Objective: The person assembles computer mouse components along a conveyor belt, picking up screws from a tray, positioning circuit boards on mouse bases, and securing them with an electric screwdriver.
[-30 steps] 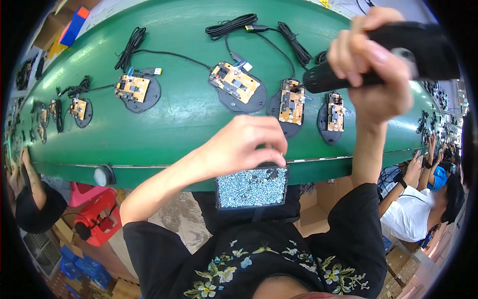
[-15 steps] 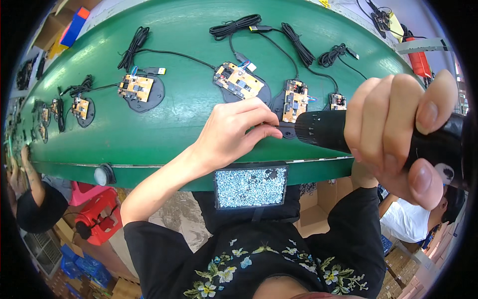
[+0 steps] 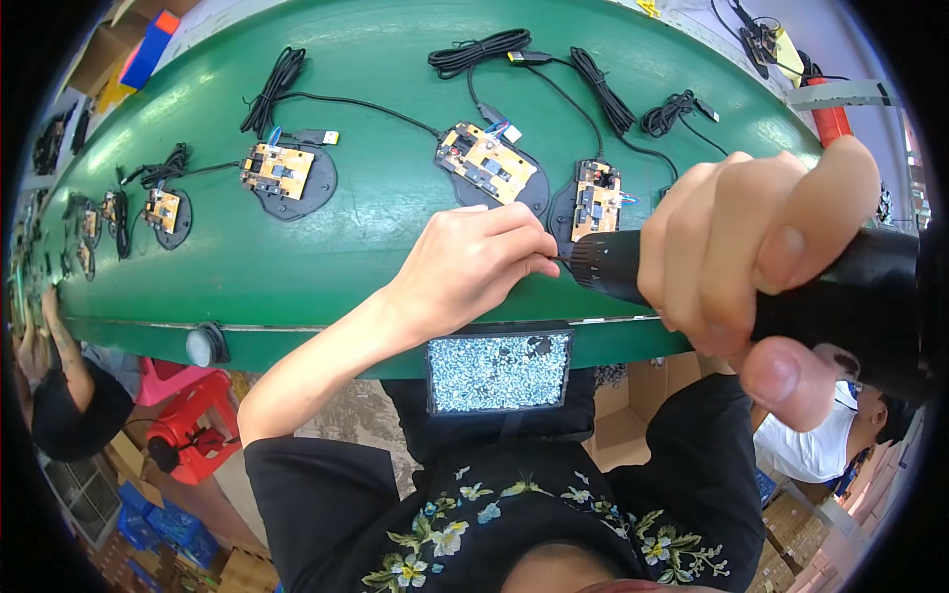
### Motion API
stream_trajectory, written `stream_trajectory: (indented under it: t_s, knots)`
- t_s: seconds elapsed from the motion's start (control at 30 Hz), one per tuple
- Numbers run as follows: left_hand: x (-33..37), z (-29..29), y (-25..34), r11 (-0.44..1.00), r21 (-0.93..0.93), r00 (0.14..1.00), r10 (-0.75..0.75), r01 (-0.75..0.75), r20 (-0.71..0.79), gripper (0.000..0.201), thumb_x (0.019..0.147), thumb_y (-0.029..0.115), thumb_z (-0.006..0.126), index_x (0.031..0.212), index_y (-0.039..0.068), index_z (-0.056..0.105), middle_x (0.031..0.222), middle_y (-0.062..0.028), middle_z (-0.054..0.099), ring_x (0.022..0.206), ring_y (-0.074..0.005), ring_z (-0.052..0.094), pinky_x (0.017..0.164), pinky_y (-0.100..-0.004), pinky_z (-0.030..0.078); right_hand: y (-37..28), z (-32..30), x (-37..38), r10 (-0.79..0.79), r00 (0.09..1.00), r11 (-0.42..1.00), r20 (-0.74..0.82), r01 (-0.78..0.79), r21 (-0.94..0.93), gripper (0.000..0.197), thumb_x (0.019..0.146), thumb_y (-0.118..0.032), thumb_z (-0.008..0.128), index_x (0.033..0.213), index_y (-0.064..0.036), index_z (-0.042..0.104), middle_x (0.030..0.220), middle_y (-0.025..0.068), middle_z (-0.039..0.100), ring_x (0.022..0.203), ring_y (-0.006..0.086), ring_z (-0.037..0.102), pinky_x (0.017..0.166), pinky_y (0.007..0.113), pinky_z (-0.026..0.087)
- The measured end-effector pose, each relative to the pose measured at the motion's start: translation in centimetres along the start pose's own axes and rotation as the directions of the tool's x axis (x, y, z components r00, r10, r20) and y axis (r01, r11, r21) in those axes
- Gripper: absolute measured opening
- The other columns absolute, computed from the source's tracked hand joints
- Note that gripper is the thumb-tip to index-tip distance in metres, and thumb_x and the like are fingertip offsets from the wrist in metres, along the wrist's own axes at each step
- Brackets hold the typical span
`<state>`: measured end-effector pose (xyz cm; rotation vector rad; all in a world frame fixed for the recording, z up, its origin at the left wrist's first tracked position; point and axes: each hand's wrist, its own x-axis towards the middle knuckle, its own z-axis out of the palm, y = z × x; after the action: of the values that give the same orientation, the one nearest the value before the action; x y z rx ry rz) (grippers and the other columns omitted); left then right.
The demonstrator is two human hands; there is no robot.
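Note:
My right hand [image 3: 736, 257] is wrapped round a black electric screwdriver [image 3: 608, 267], held nearly level and pointing left. Its thin bit reaches the fingertips of my left hand [image 3: 470, 262], which are pinched together; anything between them is too small to make out. Just beyond the screwdriver's nose lies a tan circuit board [image 3: 597, 198] on a black mouse base [image 3: 560, 222], with a black cable running from it. Beyond my left hand rests another circuit board [image 3: 486, 163] on its base. A dark tray [image 3: 499, 329] full of small shiny pieces sits below my left hand, at the belt's near edge.
More boards on bases, such as one circuit board [image 3: 277, 171] with a coiled cable [image 3: 275, 89], line the green belt [image 3: 366, 237] leftward. A round grey knob [image 3: 206, 346] sticks out at the belt's edge. Other people work at far left and right; a red stool [image 3: 203, 425] stands lower left.
The boards and cables have shifted slightly right along the belt. My right hand and the screwdriver have moved left, bringing the bit to my left fingertips. My left hand has barely moved.

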<state>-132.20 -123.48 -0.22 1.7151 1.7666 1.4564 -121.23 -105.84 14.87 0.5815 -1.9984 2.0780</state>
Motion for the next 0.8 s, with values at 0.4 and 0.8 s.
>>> stream_trajectory:
  t_s: [0.4,0.8]
  knots:
    - [0.3,-2.7,-0.9,0.905,0.422,0.998,-0.027,0.049,-0.059,0.020,0.082,0.016,0.078,0.090,0.004,0.064,0.117,-0.0106,0.066,0.126,-0.0420,0.055,0.103,-0.0510,0.047,1.5,-1.0,0.5,-0.144,0.977,0.989,-0.158,0.145,-0.004,0.038,0.087,-0.018,0.065,0.118,-0.0043,0.048,0.074,0.0000,0.052,0.055,0.0102,0.047,0.054,0.026,0.042]
    - [-0.8,-3.9,-0.8,0.990,0.111,0.988,0.067,-0.083,0.137,0.016,0.079,0.014,0.083,0.085,0.008,0.069,0.087,-0.0045,0.069,0.111,-0.0304,0.068,0.098,-0.0456,0.051,2.6,0.2,1.9,-0.146,0.964,0.989,-0.224,0.147,-0.014,0.038,0.088,-0.017,0.058,0.121,-0.0012,0.048,0.073,0.0014,0.048,0.054,0.0107,0.044,0.054,0.029,0.039]
